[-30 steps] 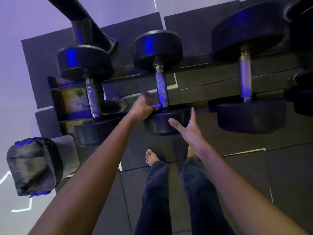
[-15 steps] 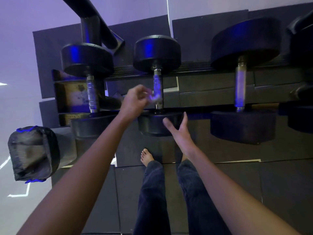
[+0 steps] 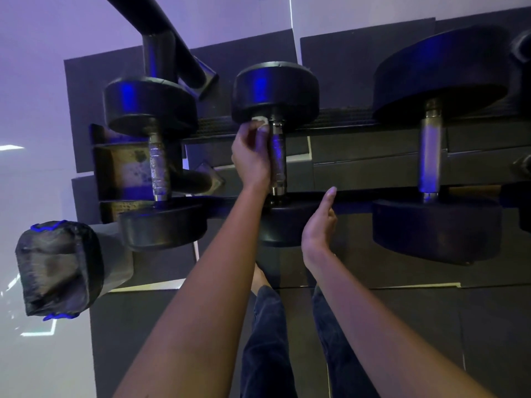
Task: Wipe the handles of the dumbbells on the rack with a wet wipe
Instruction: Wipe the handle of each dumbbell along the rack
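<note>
A bin stands at the left edge, lined with a dark bag whose top is folded over the rim and catches blue highlights. Dark square floor mats cover the ground, with thin pale seams between them. Beyond the mats lies a pale surface under violet light. Bright light streaks show on it at the left.

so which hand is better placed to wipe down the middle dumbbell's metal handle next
Left. The left hand holds the white wet wipe on the knurled metal handle; the right hand is open, empty, beside the black weight.
</note>
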